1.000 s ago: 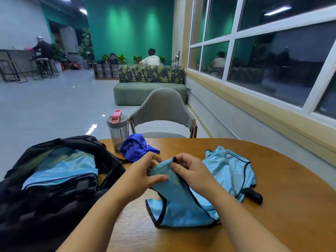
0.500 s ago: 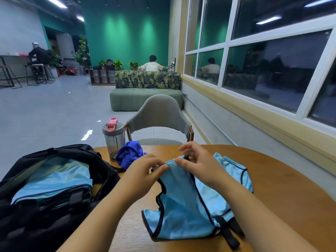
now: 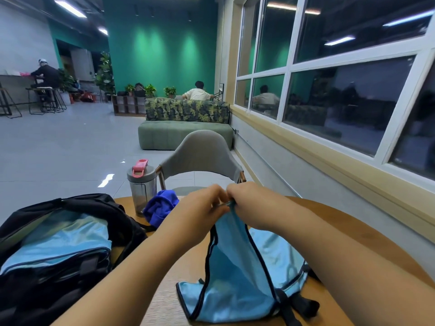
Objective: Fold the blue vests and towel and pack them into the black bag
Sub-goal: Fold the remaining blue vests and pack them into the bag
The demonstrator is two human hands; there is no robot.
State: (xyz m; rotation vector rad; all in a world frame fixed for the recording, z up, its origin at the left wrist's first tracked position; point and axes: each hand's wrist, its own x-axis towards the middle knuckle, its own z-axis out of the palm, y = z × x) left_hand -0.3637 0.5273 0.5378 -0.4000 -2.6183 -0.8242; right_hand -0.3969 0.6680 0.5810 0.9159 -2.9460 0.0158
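Pinching vest (image 3: 237,267) top edge with both hands — left hand (image 3: 197,212), right hand (image 3: 251,208), fingers clamped on fabric — hem dragging on counter (image 3: 367,234), likely hung to straighten before folding; black bag (image 3: 113,215) open alongside, ready.

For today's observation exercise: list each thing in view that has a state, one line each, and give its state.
Vest: unfolded, top lifted, bottom on table.
Left hand: pinching vest.
Right hand: pinching vest.
Bag: open, a folded vest inside.
Towel: crumpled, unfolded.
Bottle: upright, lid closed.
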